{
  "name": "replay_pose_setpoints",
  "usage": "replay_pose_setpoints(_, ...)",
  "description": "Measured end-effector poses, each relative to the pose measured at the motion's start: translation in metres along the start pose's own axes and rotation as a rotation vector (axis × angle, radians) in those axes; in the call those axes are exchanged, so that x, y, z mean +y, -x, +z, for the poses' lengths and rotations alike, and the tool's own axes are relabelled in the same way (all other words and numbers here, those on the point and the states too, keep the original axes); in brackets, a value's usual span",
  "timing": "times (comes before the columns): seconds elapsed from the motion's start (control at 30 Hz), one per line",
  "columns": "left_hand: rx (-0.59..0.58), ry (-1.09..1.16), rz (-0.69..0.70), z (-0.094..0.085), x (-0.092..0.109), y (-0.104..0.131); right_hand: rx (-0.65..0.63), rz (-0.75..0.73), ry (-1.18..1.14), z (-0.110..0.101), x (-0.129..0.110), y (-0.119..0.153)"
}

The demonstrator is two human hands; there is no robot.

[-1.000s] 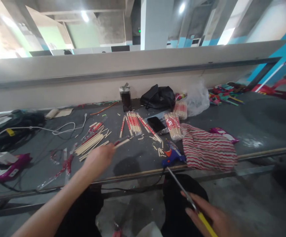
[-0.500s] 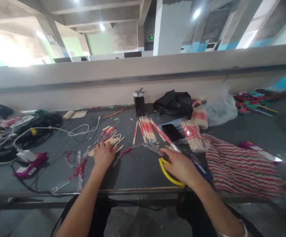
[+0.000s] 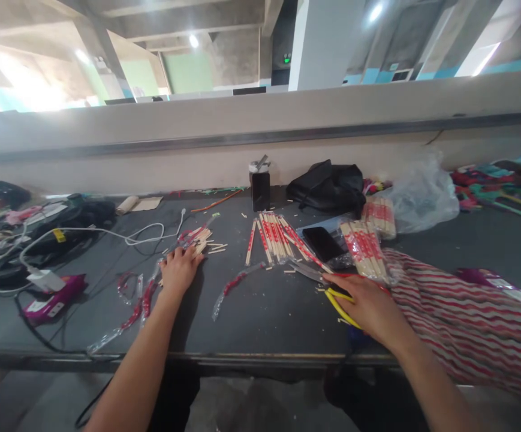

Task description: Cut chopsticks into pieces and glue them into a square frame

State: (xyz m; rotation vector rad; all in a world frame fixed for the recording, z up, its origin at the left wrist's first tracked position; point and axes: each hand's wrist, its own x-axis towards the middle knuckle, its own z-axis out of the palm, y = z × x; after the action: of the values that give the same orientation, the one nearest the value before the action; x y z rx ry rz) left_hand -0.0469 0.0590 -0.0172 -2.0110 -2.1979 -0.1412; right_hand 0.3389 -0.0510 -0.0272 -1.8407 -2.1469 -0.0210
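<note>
Left fingers on the stick pile, right fingers on the scissors.

Far left: dark tangle of cables point(image 3: 66, 231), white charging cable point(image 3: 107, 231) looping right to its loose plug end. Nearer, white power adapter point(image 3: 45, 280) on a purple packet point(image 3: 57, 300). Paper roll point(image 3: 128, 204) toward the far side. Crumpled red-printed wrappers point(image 3: 145, 297) lie just left of my left arm, partly overlapping each other.

My left hand point(image 3: 180, 268) is palm down at the near-left side of the wooden stick pile point(image 3: 202, 239); fingers slightly apart, tips at the pile, exact contact hidden. More wrapper film touches the pile.

Right of that, one loose wrapper point(image 3: 237, 282) lies slanted on the dark tabletop point(image 3: 260, 327). Far middle, dark bottle point(image 3: 261, 191) with a pale lid, upright. In front of it, red-printed chopsticks point(image 3: 274, 236) fanned out, small cut bits around their near ends.

My right hand point(image 3: 370, 300) has its fingers clamped on the yellow-handled scissors point(image 3: 307, 271), blades pointing left, just near of the chopsticks. Blade gap: can't tell.

Beyond, black phone point(image 3: 322, 243) flat, black bag point(image 3: 327, 187) behind it. Then two chopstick bundles point(image 3: 364, 249), clear plastic bag point(image 3: 426, 195), striped cloth point(image 3: 462, 318) over the near right. Second purple packet touches the cloth.
</note>
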Motion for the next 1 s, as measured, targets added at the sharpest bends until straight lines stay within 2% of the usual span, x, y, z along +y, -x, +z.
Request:
replay_pose_setpoints(0.17, -0.004, 0.043, -0.043, -0.007, -0.002, 0.003, -0.004, 0.020, -0.041, -0.004, 0.003, -0.002)
replay_pose_setpoints(0.3, 0.046, 0.099, -0.048, -0.014, 0.002, 0.005, -0.026, -0.062, -0.168, -0.010, -0.010, -0.004)
replay_pose_setpoints(0.4, 0.067, 0.179, 0.019, -0.016, 0.019, 0.006, -0.062, -0.129, -0.193, -0.009, -0.025, -0.005)
replay_pose_setpoints(0.53, 0.025, 0.231, 0.255, -0.013, 0.057, 0.015, -0.100, -0.196, -0.195, -0.004, -0.042, -0.010)
replay_pose_setpoints(0.63, -0.010, 0.239, 0.320, -0.009, 0.078, 0.024, -0.109, -0.202, -0.166, -0.005, -0.050, -0.015)
replay_pose_setpoints(0.7, -0.019, 0.226, 0.337, -0.009, 0.085, 0.027, -0.111, -0.205, -0.142, -0.007, -0.053, -0.019)
replay_pose_setpoints(0.83, -0.107, 0.193, 0.273, -0.018, 0.075, 0.022, -0.099, -0.196, -0.185, -0.010, -0.058, -0.023)
replay_pose_setpoints(1.0, -0.179, 0.119, 0.054, -0.036, 0.024, 0.011, 0.088, -0.077, -0.317, -0.009, -0.062, -0.024)
